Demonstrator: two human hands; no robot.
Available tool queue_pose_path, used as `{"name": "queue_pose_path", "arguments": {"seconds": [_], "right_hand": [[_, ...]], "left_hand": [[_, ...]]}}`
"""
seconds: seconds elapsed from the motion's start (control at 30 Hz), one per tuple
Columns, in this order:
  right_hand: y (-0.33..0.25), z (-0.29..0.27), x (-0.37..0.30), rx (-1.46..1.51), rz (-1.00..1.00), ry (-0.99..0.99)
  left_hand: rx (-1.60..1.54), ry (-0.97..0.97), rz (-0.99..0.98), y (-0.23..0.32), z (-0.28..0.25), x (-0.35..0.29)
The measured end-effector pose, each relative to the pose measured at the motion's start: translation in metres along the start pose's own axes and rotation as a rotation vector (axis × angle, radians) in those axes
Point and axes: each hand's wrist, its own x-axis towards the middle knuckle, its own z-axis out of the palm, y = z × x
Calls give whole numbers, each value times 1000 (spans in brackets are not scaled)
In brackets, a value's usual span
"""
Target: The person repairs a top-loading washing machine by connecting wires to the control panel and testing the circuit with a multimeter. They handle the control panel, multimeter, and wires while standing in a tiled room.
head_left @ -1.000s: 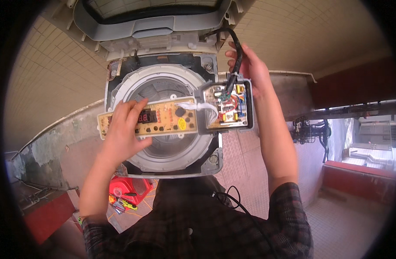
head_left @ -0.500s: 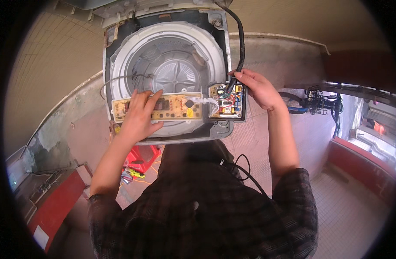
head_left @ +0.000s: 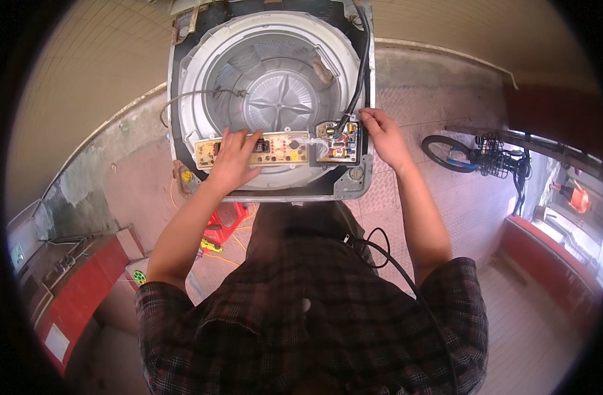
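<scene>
A long yellowish circuit board (head_left: 283,149) in a pale frame lies across the near part of an open top-load washing machine's tub (head_left: 283,99). My left hand (head_left: 234,161) rests on its left half, fingers spread over it and thumb by its near edge. White wires (head_left: 312,141) join it to a smaller circuit board in a black case (head_left: 341,150), packed with components. My right hand (head_left: 385,137) is at the case's upper right corner by the machine's rim, fingers bent together. Its fingertips are partly hidden. A thick black cable (head_left: 363,76) runs into the case.
A thin grey hose (head_left: 196,94) arches over the tub's left side. On the floor below the machine are a red plastic stool (head_left: 226,222) and a yellow-green tool (head_left: 211,246). A bicycle (head_left: 476,155) is at the right. Another black cable (head_left: 397,263) hangs by my waist.
The view has shifted, so the machine sits higher and further right in it. My right hand's fingers have drawn away from the thick cable. My left hand stays on the long board.
</scene>
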Motion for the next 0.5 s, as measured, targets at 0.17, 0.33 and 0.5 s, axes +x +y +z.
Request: {"name": "queue_pose_path", "arguments": {"seconds": [0.17,0.33,0.5], "right_hand": [[17,-8,-19,153,58,72],[-7,-6,-47,156,27,121],[-26,19,-96,57,-202,13]], "left_hand": [[35,8,-16,9,-2,4],[93,135,-83,24,-7,-7],[-152,464,-144,51,23,-86]]}}
